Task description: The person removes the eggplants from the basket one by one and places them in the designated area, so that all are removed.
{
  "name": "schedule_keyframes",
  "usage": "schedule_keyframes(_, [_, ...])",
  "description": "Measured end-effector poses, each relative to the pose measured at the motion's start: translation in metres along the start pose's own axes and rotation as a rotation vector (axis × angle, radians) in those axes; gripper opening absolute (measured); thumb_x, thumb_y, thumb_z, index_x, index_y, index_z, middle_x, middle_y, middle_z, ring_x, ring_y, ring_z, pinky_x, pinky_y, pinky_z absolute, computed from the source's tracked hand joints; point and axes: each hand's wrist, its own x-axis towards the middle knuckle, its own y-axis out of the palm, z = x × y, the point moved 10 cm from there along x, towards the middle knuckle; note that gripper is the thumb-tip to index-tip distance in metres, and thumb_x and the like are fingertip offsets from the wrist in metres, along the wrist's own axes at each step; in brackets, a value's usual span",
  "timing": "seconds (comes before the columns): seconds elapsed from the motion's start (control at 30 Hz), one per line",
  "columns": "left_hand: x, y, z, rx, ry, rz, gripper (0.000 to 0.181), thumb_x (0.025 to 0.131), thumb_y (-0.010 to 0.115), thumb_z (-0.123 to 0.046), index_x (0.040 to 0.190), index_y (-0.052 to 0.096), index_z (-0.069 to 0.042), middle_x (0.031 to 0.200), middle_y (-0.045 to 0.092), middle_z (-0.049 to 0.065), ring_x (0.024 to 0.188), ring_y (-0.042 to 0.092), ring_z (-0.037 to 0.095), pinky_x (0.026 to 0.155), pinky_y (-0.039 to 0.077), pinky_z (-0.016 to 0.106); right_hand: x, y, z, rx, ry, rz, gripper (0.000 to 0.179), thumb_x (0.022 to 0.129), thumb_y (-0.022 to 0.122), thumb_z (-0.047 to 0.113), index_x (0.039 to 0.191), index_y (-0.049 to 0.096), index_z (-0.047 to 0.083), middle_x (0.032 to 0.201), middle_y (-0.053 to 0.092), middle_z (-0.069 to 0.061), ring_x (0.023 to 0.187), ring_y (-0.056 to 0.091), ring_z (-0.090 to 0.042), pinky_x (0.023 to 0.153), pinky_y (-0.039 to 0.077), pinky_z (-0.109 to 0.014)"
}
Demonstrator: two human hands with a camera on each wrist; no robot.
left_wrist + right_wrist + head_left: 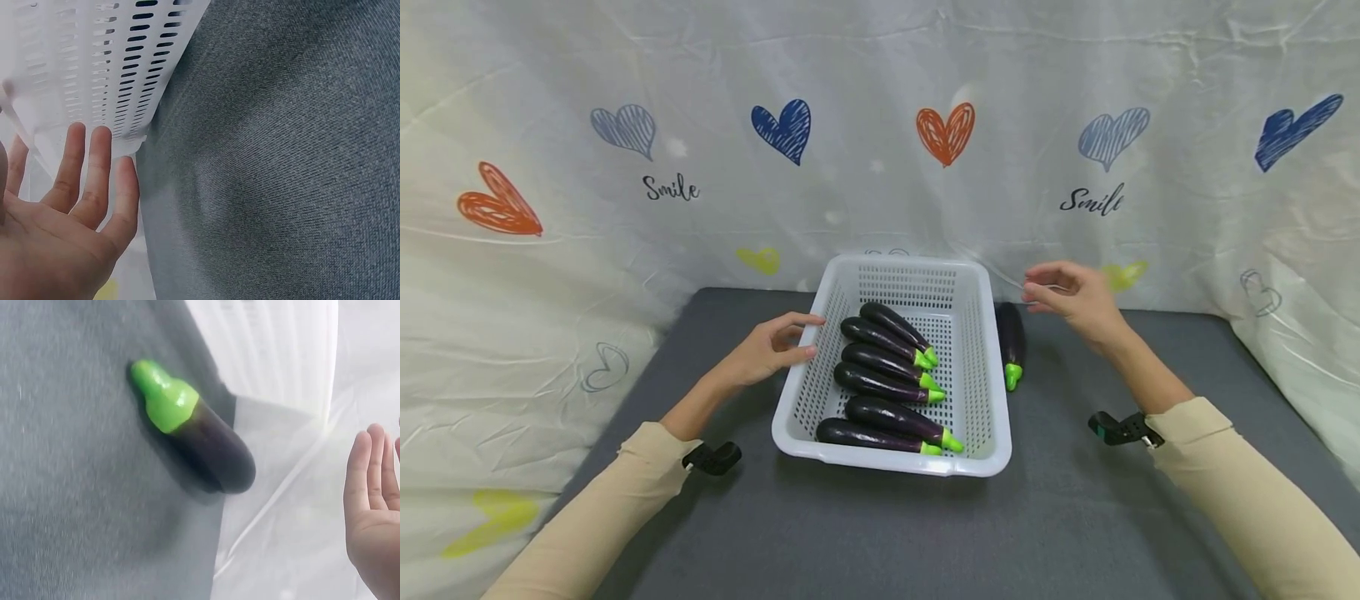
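Observation:
A white slotted plastic basket (891,462) holds several dark purple eggplants (887,360) with bright green caps. At its left rim is my left hand (766,348), thumb and index fingertips right at the edge. In the left wrist view, the other fingers of the left hand (78,206) extend loosely beside the basket's outer wall (125,69). One more eggplant (1012,340) lies on the table along the basket's right side, its green cap (165,397) toward me. My right hand (1075,302) is raised beyond and right of it, fingers relaxed, holding nothing.
A dark grey cloth (880,533) covers the table. Behind it hangs a white curtain (865,192) printed with hearts and "Smile", meeting the table's back edge close to the basket. Black bands (1120,428) are worn at both wrists.

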Motion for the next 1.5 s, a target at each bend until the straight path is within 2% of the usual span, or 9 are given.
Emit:
schedule_keyframes(0.17, [-0.002, 0.0, 0.002, 0.003, -0.016, 0.001, 0.051, 0.101, 0.067, -0.013, 0.149, 0.05, -0.01, 0.13, 0.058, 0.023, 0.104, 0.068, 0.034, 0.083, 0.056, 0.05, 0.001, 0.018, 0.003, 0.017, 0.006, 0.037, 0.019, 0.097, 0.068, -0.002, 0.116, 0.067, -0.006, 0.104, 0.068, -0.018, 0.088, 0.071, -0.023, 0.075, 0.058, -0.036])
schedule_keyframes(0.33, [-0.001, -0.001, 0.003, -0.016, -0.01, 0.0, 0.051, 0.101, 0.067, -0.012, 0.149, 0.05, -0.009, 0.131, 0.057, 0.024, 0.106, 0.067, 0.036, 0.084, 0.055, 0.053, 0.002, 0.037, 0.006, 0.0, 0.025, 0.082, 0.023, 0.098, 0.068, 0.001, 0.119, 0.065, -0.005, 0.108, 0.065, -0.023, 0.091, 0.07, -0.026, 0.077, 0.058, -0.038])
schedule_keyframes(0.53, [-0.001, -0.001, 0.001, -0.027, -0.015, -0.005, 0.051, 0.101, 0.068, -0.013, 0.149, 0.05, -0.01, 0.13, 0.057, 0.024, 0.107, 0.066, 0.036, 0.084, 0.055, 0.054, 0.001, 0.058, 0.012, 0.003, 0.043, 0.122, 0.032, 0.098, 0.069, 0.003, 0.125, 0.059, -0.012, 0.11, 0.065, -0.022, 0.096, 0.069, -0.028, 0.079, 0.058, -0.038])
schedule_keyframes(0.73, [-0.002, -0.001, 0.0, -0.022, -0.011, -0.005, 0.051, 0.101, 0.067, -0.011, 0.148, 0.05, -0.008, 0.127, 0.057, 0.025, 0.105, 0.067, 0.036, 0.083, 0.056, 0.051, 0.001, 0.076, 0.015, -0.022, 0.06, 0.159, 0.03, 0.099, 0.068, 0.005, 0.125, 0.06, -0.007, 0.118, 0.061, -0.029, 0.1, 0.067, -0.028, 0.082, 0.057, -0.038])
schedule_keyframes(0.8, [-0.002, -0.001, 0.0, -0.015, -0.01, -0.006, 0.05, 0.101, 0.067, -0.011, 0.148, 0.05, -0.008, 0.127, 0.057, 0.025, 0.105, 0.067, 0.036, 0.082, 0.057, 0.05, 0.001, 0.081, 0.016, -0.031, 0.066, 0.165, 0.03, 0.099, 0.068, 0.007, 0.126, 0.061, -0.006, 0.12, 0.059, -0.03, 0.1, 0.067, -0.027, 0.083, 0.057, -0.038])
schedule_keyframes(1.0, [-0.001, -0.001, 0.0, -0.015, -0.007, -0.002, 0.05, 0.101, 0.067, -0.011, 0.148, 0.05, -0.01, 0.128, 0.057, 0.024, 0.104, 0.067, 0.035, 0.082, 0.057, 0.049, 0.001, 0.089, 0.022, -0.056, 0.069, 0.16, 0.032, 0.099, 0.069, 0.01, 0.127, 0.061, -0.004, 0.12, 0.062, -0.021, 0.102, 0.067, -0.024, 0.086, 0.056, -0.037])
schedule_keyframes(1.2, [0.001, 0.0, -0.003, -0.018, -0.003, 0.008, 0.051, 0.101, 0.066, -0.01, 0.149, 0.05, -0.009, 0.128, 0.057, 0.024, 0.103, 0.068, 0.035, 0.082, 0.057, 0.048, 0.004, 0.096, 0.028, -0.064, 0.069, 0.173, 0.033, 0.099, 0.07, 0.01, 0.128, 0.061, -0.003, 0.12, 0.062, -0.019, 0.104, 0.067, -0.027, 0.087, 0.056, -0.042])
schedule_keyframes(1.37, [0.0, -0.001, -0.004, 0.012, -0.003, 0.004, 0.051, 0.101, 0.067, -0.013, 0.149, 0.05, -0.01, 0.129, 0.057, 0.022, 0.105, 0.066, 0.033, 0.086, 0.055, 0.049, 0.011, 0.103, 0.036, -0.075, 0.07, 0.192, 0.032, 0.099, 0.071, 0.012, 0.127, 0.062, -0.001, 0.119, 0.063, -0.016, 0.105, 0.066, -0.027, 0.086, 0.056, -0.041])
schedule_keyframes(1.5, [-0.001, -0.002, -0.002, 0.025, -0.01, 0.002, 0.05, 0.101, 0.067, -0.015, 0.148, 0.05, -0.009, 0.128, 0.058, 0.022, 0.106, 0.065, 0.033, 0.088, 0.054, 0.05, 0.021, 0.111, 0.044, -0.065, 0.065, 0.212, 0.033, 0.099, 0.071, 0.014, 0.127, 0.062, 0.0, 0.122, 0.062, -0.02, 0.105, 0.066, -0.028, 0.086, 0.055, -0.038])
